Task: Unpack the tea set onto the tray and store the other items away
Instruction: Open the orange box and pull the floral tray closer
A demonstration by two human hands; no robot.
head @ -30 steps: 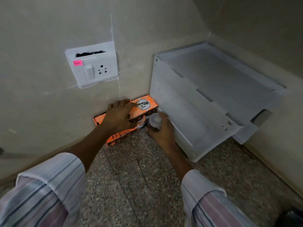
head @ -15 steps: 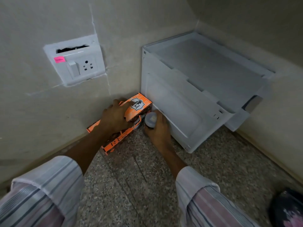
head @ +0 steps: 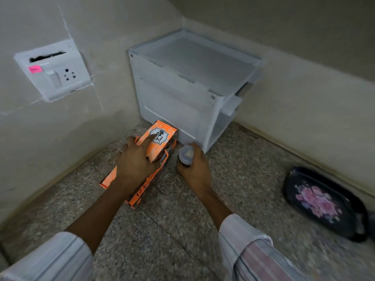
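Observation:
An orange tea-set box (head: 160,136) lies on the speckled floor, its far end against the white cabinet (head: 182,98) in the corner. My left hand (head: 136,161) rests on top of the box, gripping it, fingers spread over its upper face. My right hand (head: 194,169) is wrapped around a small jar with a pale lid (head: 185,154), standing on the floor just right of the box and close to the cabinet's front corner. A black tray with a pink flower print (head: 322,201) lies on the floor at the right.
Walls close in the corner on the left and behind. A white switch and socket plate (head: 54,72) sits on the left wall. The cabinet's open side (head: 221,126) faces right. Bare floor stretches between my arms and the tray.
The view has swung right and pulled back, bringing the flowered tray into sight. The box has turned away from the left wall, its far end now at the cabinet. The jar stays in my right hand.

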